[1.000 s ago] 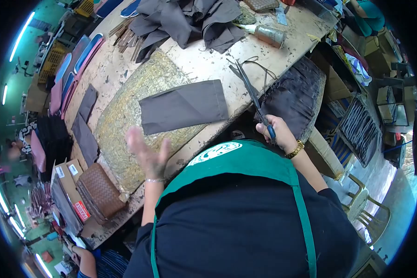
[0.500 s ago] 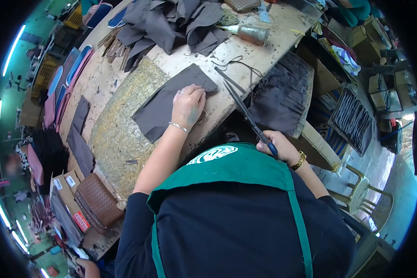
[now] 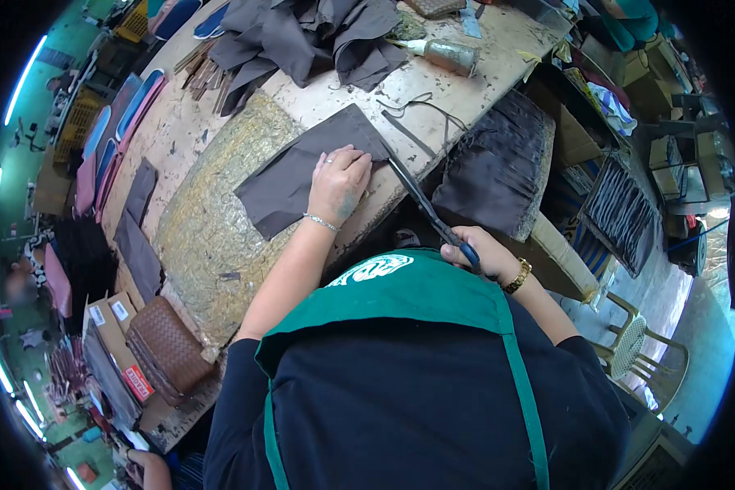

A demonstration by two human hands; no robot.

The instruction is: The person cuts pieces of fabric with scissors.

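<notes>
My left hand (image 3: 340,181) rests on a dark grey cloth piece (image 3: 294,171), its fingers together and gripping it near the right edge. The cloth lies partly on a mottled yellowish slab (image 3: 212,212) and partly on the worktable. In my right hand (image 3: 486,251) is a pair of long scissors (image 3: 425,204) with dark handles. Their tips meet the cloth's right edge, just beside my left fingers, and the blades look nearly closed together. A narrow dark strip (image 3: 408,135) lies on the table just beyond the tips.
Crumpled dark cloth (image 3: 302,37) is heaped at the table's far side, near a glass bottle (image 3: 449,57). A brown woven pouch (image 3: 170,347) lies at lower left. Right of the table edge sits a stack of dark pieces (image 3: 498,171); a chair (image 3: 641,347) stands beyond.
The scissors have moved up and left to the cloth's right edge, and their blades have come together. My left hand and the cloth have shifted slightly right.
</notes>
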